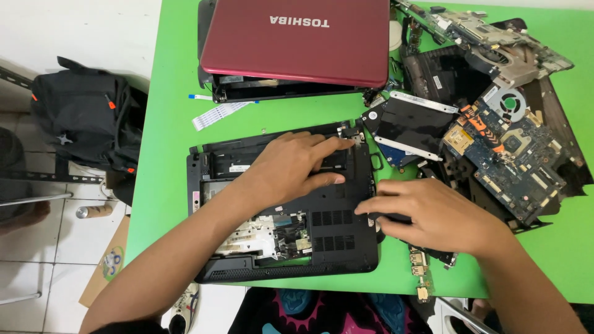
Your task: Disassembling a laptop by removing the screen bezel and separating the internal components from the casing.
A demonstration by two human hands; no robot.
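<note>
Head view shows the green table (167, 93) bearing a black laptop base (334, 241) lying bottom-up, its long axis running left to right under both hands. The left hand (291, 167) presses flat and open on its upper middle, grasping nothing, fingers toward the hinge corner. The right hand (433, 216) pinches the base's right edge, nearer that side.

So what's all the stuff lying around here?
laptop base: 1, black, opened up, table centre
red laptop: 1, shut, table top
ribbon cable: 1, white, left of base
hard drive: 1, black, right of base
blue board: 1, right
fan: 1, grey, right
table: 1, green
backpack: 1, black, floor left
left hand: on base
right hand: at base's right edge
</note>
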